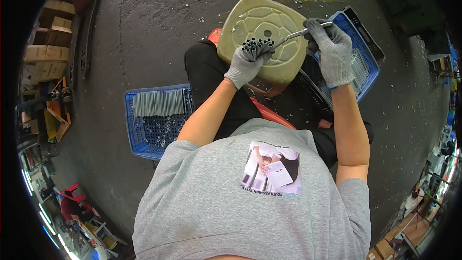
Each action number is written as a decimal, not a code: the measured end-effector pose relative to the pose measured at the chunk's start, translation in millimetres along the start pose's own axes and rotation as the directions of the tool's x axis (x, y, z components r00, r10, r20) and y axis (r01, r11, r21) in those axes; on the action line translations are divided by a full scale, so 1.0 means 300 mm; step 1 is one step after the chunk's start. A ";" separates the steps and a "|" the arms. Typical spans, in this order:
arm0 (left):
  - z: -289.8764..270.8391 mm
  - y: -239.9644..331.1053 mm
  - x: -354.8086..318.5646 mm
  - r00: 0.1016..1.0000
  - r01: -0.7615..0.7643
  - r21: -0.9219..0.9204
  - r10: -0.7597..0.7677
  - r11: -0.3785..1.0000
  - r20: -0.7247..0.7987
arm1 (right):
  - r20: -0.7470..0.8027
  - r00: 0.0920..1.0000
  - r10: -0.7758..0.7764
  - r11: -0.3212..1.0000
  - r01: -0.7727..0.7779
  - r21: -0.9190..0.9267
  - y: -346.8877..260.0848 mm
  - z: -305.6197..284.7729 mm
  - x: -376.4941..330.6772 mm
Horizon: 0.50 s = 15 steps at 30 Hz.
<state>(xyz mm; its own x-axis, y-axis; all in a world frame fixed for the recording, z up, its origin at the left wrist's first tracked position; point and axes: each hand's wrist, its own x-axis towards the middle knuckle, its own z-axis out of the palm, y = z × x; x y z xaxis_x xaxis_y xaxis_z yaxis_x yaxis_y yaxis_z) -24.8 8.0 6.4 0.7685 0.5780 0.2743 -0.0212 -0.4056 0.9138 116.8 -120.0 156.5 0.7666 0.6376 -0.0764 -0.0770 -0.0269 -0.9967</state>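
Note:
My left hand (247,67), in a grey-white work glove, is closed around a bundle of thin metal tubes (255,48), their open round ends facing up. My right hand (332,53), also gloved, has its thumb and fingers pinched on a slim silver rod-shaped tool (299,33). The tool slants down to the left, and its thin tip comes close to the tubes; whether it touches them I cannot tell. Both hands are over a yellowish plastic stool (260,14) between my knees.
At my left stands a blue plastic basket (139,150) with a row of metal tubes (159,103). Another blue basket (371,79) at the right holds more tubes (358,70), beside a black crate (315,89). Cardboard boxes (48,61) line the far left. Metal scraps litter the floor.

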 end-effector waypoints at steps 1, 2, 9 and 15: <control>0.000 0.003 -0.002 1.000 0.004 -0.001 -0.004 1.000 0.001 | 0.000 1.000 0.004 1.000 -0.004 -0.001 -0.007 0.002 -0.004; 0.001 0.007 -0.004 1.000 0.000 -0.016 0.000 1.000 0.008 | 0.038 0.996 -0.081 0.991 0.084 -0.101 -0.020 0.007 -0.008; -0.001 0.023 0.001 0.994 -0.108 -0.010 0.108 0.994 0.013 | 0.258 0.895 -0.364 0.778 0.444 -0.444 -0.059 0.024 -0.010; -0.006 0.033 -0.002 0.993 -0.113 0.013 0.113 0.994 0.016 | 0.144 0.974 -0.176 0.868 0.223 -0.443 -0.078 0.036 -0.027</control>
<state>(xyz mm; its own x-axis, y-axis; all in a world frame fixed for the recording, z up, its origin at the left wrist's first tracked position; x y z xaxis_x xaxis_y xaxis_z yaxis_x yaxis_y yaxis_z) -26.7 4.8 15.7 0.7711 0.5175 0.3710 -0.0996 -0.4774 0.8730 105.6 -116.2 180.7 0.6684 0.7363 0.1056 0.3862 -0.2223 -0.8952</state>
